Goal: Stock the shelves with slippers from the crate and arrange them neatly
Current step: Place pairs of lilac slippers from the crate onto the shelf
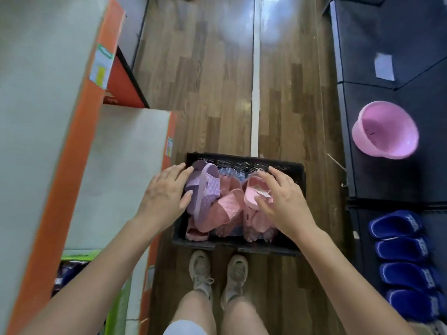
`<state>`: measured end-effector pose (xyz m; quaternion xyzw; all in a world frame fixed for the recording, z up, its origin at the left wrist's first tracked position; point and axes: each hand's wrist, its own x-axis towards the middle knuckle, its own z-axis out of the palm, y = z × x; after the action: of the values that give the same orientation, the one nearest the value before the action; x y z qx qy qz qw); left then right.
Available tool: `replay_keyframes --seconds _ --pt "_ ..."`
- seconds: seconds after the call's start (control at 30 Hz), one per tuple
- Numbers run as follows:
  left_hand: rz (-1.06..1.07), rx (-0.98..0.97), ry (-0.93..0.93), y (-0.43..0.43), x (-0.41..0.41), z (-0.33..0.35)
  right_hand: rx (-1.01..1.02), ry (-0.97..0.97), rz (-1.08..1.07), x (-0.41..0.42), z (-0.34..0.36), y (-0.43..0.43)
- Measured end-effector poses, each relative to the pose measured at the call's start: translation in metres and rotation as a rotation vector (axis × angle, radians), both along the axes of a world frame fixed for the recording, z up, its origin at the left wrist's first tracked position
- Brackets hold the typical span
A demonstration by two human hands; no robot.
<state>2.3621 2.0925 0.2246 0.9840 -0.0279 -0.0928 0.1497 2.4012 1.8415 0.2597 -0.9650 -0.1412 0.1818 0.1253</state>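
A black plastic crate (pixel 242 160) sits on the wooden floor in front of my feet, filled with several slippers. A lilac slipper (pixel 205 189) lies at its left, with darker pink slippers (pixel 226 209) in the middle and a light pink slipper (pixel 251 194) at the right. My left hand (pixel 164 192) hovers over the crate's left edge, fingers spread and relaxed, beside the lilac slipper. My right hand (pixel 283 197) reaches over the light pink slipper, with its thumb and fingers on either side of it; a firm grip does not show.
Orange-edged white shelves (pixel 79 146) rise at my left. At my right stands a black shelf unit (pixel 387 165) with a pink plastic basin (pixel 384 129) on it and a row of blue slippers (pixel 406 262) lower down. A white strip (pixel 255 93) runs along the floor.
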Motion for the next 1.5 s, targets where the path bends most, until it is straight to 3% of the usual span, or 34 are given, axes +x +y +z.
replay_keyframes --seconds 0.33,0.47,0.6,0.73,0.9,1.1,1.37,1.5 --pt "0.18 -0.165 0.211 -0.008 0.032 -0.171 0.004 0.048 0.036 0.027 -0.15 0.007" --pt "0.322 -0.358 0.345 -0.022 0.049 -0.225 0.026 0.031 0.038 0.039 -0.194 0.009" --pt "0.404 -0.386 0.363 -0.041 0.055 -0.26 0.069 -0.037 0.07 0.046 -0.23 0.01" --pt "0.603 -0.497 0.322 -0.053 0.064 -0.274 0.1 -0.046 0.057 0.049 -0.246 0.01" --pt "0.705 -0.561 0.346 -0.05 0.067 -0.282 0.112 0.006 0.03 0.047 -0.25 0.004" --pt "0.78 -0.956 0.29 -0.028 0.059 -0.261 0.207 0.118 0.006 0.047 -0.244 0.002" --pt "0.578 -1.026 0.233 -0.016 0.057 -0.221 0.646 0.624 -0.312 0.056 -0.255 0.032" --pt "0.564 -1.105 0.276 -0.031 0.055 -0.217 0.917 0.728 -0.429 0.059 -0.263 0.04"
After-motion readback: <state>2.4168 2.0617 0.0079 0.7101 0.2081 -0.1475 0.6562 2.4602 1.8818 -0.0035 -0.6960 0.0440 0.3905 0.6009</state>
